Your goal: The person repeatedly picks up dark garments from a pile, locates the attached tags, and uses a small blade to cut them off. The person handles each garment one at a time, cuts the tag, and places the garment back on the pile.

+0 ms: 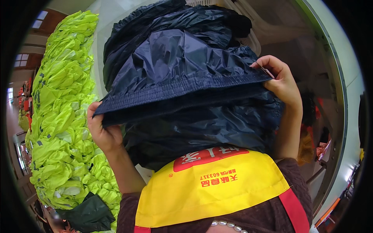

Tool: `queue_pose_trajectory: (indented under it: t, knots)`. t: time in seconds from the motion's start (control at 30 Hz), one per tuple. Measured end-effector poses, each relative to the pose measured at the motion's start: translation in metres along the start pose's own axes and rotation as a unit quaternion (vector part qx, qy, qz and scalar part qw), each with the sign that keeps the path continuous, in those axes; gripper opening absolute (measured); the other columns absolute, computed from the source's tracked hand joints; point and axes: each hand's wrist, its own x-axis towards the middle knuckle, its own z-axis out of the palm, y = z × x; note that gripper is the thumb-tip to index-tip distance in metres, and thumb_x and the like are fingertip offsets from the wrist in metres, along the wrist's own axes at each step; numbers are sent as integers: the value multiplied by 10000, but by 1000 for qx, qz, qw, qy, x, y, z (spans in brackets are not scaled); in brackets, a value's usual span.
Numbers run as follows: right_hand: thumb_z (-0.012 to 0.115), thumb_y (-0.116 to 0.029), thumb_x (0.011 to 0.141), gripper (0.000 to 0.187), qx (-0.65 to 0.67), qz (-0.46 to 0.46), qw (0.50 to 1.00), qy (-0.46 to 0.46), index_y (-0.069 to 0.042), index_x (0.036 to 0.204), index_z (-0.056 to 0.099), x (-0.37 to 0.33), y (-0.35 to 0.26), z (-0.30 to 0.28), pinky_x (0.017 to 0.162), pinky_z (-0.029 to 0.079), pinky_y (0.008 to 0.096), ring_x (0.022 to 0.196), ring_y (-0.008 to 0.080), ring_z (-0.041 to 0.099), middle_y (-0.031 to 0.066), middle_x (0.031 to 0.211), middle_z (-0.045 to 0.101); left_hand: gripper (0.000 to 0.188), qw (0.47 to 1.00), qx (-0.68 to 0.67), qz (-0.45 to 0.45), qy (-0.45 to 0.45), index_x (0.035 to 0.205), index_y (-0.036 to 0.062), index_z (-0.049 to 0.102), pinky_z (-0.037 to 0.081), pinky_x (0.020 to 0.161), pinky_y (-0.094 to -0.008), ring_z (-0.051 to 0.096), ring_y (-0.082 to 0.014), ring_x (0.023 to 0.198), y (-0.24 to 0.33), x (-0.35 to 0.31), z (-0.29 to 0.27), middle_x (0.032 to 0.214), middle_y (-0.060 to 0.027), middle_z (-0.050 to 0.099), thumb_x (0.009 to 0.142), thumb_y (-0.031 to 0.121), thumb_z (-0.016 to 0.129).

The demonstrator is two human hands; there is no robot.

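Observation:
Dark navy trousers [171, 54] of shiny, thin fabric are stretched out in front of me, their gathered elastic waistband [182, 87] running across the view. My left hand [104, 130] pinches the left end of that waistband, thumb and fingers closed on it. At the other end, my right hand [280, 79] grips the band between bent fingers and thumb. Something thin and slightly shiny shows by the right fingers, too small to name. Below the waistband, more dark fabric [202, 132] hangs down toward my yellow apron [217, 194].
Bright yellow-green garments [64, 116] are heaped along the left, with a dark green cloth [89, 213] at their near end. More dark garments [210, 21] lie beyond the trousers, beside a white plastic basket [254, 40]. A pale table edge [351, 97] curves along the right.

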Motion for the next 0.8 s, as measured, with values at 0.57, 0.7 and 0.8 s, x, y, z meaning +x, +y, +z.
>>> queue_pose_trajectory:
  t: [0.57, 0.7, 0.8]
  knots:
    - [657, -208, 763, 153, 108, 117, 961, -228, -82, 837, 614, 28, 44, -13, 472, 255, 156, 540, -4, 363, -98, 655, 483, 272, 927, 44, -323, -182, 1018, -36, 566, 518, 411, -274, 635, -194, 594, -8, 42, 5, 825, -112, 638, 808, 105, 467]
    - [676, -244, 751, 197, 108, 170, 966, -160, -75, 830, 612, 30, 55, -5, 454, 269, 154, 553, -5, 391, -86, 661, 498, 289, 909, -5, -409, -80, 895, 15, 645, 457, 331, -230, 626, -174, 499, -43, 45, 16, 748, -86, 673, 865, 252, 481]
    - [689, -262, 785, 232, -33, 129, 990, -39, -56, 826, 593, 29, 50, -5, 474, 292, 173, 550, 29, 387, -65, 644, 480, 415, 881, -67, -457, -102, 865, 43, 662, 403, 288, -180, 622, -142, 483, -50, 49, 44, 750, -64, 682, 886, 419, 487]
